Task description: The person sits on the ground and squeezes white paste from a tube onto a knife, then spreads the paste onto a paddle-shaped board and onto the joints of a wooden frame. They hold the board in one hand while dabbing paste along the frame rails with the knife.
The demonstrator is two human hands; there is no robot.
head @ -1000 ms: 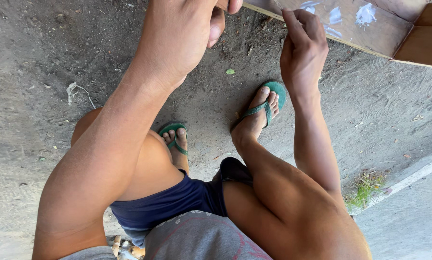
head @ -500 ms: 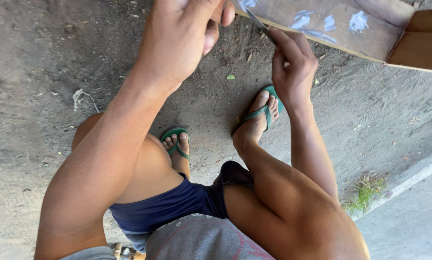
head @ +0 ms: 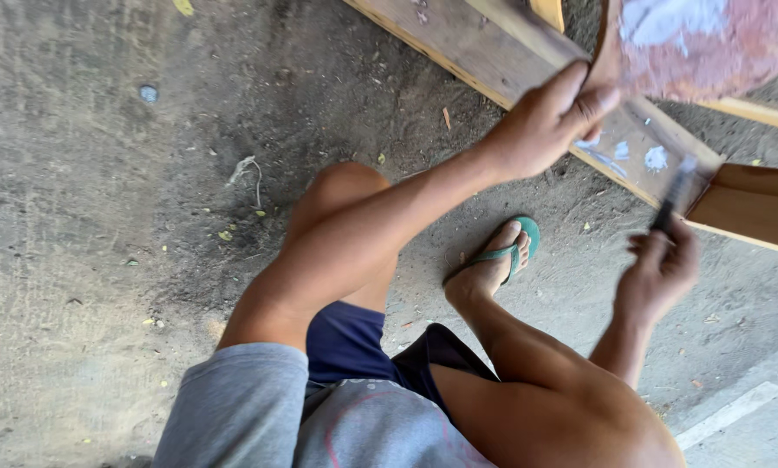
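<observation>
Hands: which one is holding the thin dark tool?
The right hand, blurred, grips the thin dark tool against the wooden plank. The left hand has no tool; it grips a reddish board with white patches.

We have only one view, from the camera on the person's head. It looks steeply down and stays near the body: the knees fill 6 o'clock, the ground (head: 103, 173) lies at 9 o'clock, the wooden board (head: 493, 52) crosses 1 o'clock.
</observation>
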